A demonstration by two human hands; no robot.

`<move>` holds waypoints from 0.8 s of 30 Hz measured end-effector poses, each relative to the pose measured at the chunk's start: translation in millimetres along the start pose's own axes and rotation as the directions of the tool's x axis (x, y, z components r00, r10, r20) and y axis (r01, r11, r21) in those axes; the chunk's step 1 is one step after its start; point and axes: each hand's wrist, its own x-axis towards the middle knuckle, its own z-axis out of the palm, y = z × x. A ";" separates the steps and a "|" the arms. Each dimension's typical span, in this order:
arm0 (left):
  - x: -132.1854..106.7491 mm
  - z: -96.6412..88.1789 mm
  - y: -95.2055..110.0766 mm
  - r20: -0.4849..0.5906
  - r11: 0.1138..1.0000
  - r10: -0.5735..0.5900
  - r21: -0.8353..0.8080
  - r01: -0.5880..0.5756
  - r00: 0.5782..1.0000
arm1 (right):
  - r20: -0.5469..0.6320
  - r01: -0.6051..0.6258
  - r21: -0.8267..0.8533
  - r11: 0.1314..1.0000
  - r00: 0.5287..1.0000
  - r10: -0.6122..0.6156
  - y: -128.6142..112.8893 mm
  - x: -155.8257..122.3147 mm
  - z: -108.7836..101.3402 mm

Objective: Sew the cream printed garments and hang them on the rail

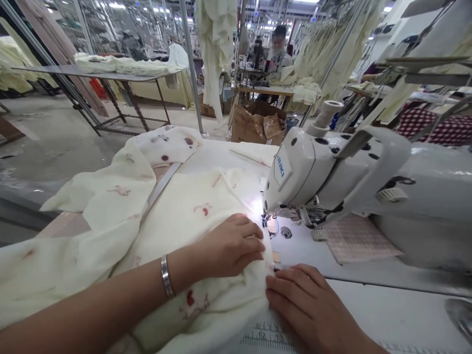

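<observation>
A cream fabric printed with small reddish figures lies spread over the sewing table, its right edge running up to the needle area of a white sewing machine. My left hand rests on this fabric just left of and below the needle, fingers slightly bent and a little apart. Lower right, my right hand has its fingertips closed at the fabric's edge; its thumb is hidden. A lit spot shows beside the presser foot.
A printed ruler scale runs along the table's front. A pink checked cloth lies under the machine arm. Beyond the table stand a cardboard box, a side table with stacked cream cloth, and hanging garments. A person sits farther back.
</observation>
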 end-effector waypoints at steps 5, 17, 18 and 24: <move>2.8 0.8 -4.0 -0.010 0.999 0.033 0.008 -0.033 0.999 | 0.036 0.016 0.021 1.000 0.999 -0.017 4.1 -0.7 1.7; 28.3 -8.3 -47.1 -0.021 0.992 -0.017 0.125 0.020 1.000 | 0.075 -0.024 -0.126 0.992 0.997 0.033 46.8 29.2 12.0; 31.3 -10.0 -49.8 -0.018 0.989 -0.029 0.144 0.032 0.999 | 0.069 -0.031 -0.144 0.989 0.997 0.041 50.7 29.4 14.6; 35.5 -4.8 -49.0 -0.089 0.903 -0.295 0.299 0.308 0.951 | 0.109 -0.075 -0.176 0.982 0.990 0.095 43.8 42.0 10.5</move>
